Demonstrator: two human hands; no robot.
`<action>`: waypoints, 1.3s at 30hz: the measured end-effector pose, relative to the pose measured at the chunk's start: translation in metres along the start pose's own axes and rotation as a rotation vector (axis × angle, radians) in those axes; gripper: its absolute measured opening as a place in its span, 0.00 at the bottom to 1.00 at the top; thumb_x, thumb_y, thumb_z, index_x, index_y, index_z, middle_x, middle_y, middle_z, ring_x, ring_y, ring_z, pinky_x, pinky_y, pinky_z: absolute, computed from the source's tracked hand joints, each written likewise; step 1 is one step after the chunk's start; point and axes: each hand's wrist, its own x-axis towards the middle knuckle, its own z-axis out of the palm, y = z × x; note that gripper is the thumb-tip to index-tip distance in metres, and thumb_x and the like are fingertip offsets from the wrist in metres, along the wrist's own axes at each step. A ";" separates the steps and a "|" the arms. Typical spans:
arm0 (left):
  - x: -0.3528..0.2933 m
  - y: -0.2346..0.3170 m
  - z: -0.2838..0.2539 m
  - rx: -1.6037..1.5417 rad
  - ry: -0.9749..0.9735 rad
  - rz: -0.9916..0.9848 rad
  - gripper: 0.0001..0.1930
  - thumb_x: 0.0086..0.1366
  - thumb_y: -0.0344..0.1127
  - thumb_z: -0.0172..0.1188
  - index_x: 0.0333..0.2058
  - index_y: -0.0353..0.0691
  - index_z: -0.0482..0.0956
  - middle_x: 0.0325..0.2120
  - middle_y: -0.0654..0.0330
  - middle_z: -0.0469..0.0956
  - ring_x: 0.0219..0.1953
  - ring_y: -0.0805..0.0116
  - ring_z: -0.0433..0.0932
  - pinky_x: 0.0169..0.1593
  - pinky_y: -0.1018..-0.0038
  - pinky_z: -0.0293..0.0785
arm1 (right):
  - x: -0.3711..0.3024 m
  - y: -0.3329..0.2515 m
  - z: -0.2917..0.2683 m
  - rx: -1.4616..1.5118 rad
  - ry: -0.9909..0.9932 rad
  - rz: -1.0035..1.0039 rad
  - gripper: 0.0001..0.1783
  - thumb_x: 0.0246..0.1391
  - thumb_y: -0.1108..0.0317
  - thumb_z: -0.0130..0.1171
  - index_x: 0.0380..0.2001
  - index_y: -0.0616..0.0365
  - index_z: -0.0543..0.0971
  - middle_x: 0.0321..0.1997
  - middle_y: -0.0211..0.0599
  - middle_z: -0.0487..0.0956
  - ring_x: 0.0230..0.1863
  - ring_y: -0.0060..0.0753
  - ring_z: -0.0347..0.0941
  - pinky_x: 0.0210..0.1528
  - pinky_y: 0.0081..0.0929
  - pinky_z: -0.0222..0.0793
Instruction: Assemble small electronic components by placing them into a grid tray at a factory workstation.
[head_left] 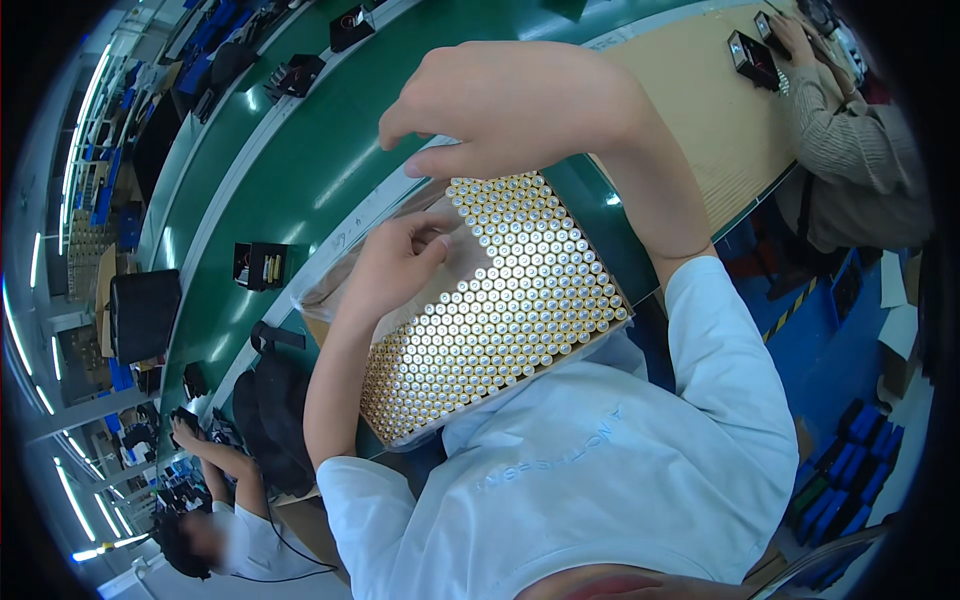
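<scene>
A shallow carton (pixel 310 318) lined with clear plastic stands in front of me, packed with upright cylindrical batteries (pixel 500 290) whose round metal ends face up. Its far-left corner has no batteries and shows the bare bottom. Over that corner is my left hand (pixel 395 262), fingers curled in and thumb near the index finger; anything between them is too small or hidden to make out. My right hand (pixel 500 105) is raised above the carton's far side, wrist bent, thumb and index finger apart, with nothing visible between them. Its other fingers are partly hidden.
A green conveyor belt (pixel 240 190) with pale rails curves beyond the carton. It carries a black holder (pixel 262 266) with several batteries and more black units (pixel 295 76). Co-workers sit at the lower left and at a tan table (pixel 680 100) on the right. Blue bins (pixel 850 470) stand at the right.
</scene>
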 end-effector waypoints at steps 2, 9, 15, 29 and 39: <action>0.002 -0.001 -0.006 0.019 0.019 0.004 0.13 0.65 0.27 0.55 0.45 0.28 0.81 0.31 0.57 0.83 0.30 0.73 0.77 0.36 0.79 0.73 | 0.004 0.002 0.004 0.006 -0.007 -0.031 0.13 0.51 0.69 0.59 0.40 0.61 0.82 0.39 0.39 0.84 0.39 0.44 0.80 0.42 0.34 0.75; -0.019 -0.033 -0.048 -0.158 0.053 0.071 0.13 0.64 0.27 0.55 0.45 0.26 0.80 0.30 0.56 0.82 0.28 0.73 0.76 0.35 0.79 0.74 | 0.027 0.019 0.050 0.092 -0.286 -0.341 0.15 0.43 0.77 0.58 0.39 0.59 0.82 0.39 0.36 0.83 0.38 0.44 0.78 0.43 0.36 0.74; -0.038 -0.064 -0.052 -0.458 0.258 0.040 0.12 0.67 0.26 0.53 0.46 0.27 0.80 0.31 0.54 0.82 0.31 0.72 0.78 0.39 0.80 0.75 | 0.041 0.037 0.092 -0.020 -0.563 -0.531 0.16 0.39 0.81 0.56 0.34 0.58 0.82 0.35 0.34 0.83 0.34 0.45 0.76 0.40 0.38 0.74; -0.037 -0.069 -0.039 -0.437 0.214 0.005 0.12 0.68 0.26 0.52 0.45 0.27 0.80 0.33 0.54 0.82 0.34 0.72 0.79 0.41 0.80 0.77 | 0.064 0.030 0.092 -0.354 -0.924 -0.580 0.08 0.39 0.70 0.60 0.27 0.58 0.82 0.30 0.38 0.83 0.32 0.47 0.77 0.35 0.42 0.74; -0.039 -0.071 -0.036 -0.490 0.190 -0.043 0.12 0.67 0.25 0.52 0.44 0.27 0.80 0.33 0.54 0.82 0.34 0.72 0.81 0.41 0.81 0.78 | 0.068 0.034 0.085 -0.305 -0.909 -0.691 0.09 0.43 0.67 0.60 0.26 0.62 0.81 0.30 0.41 0.83 0.32 0.48 0.78 0.37 0.41 0.76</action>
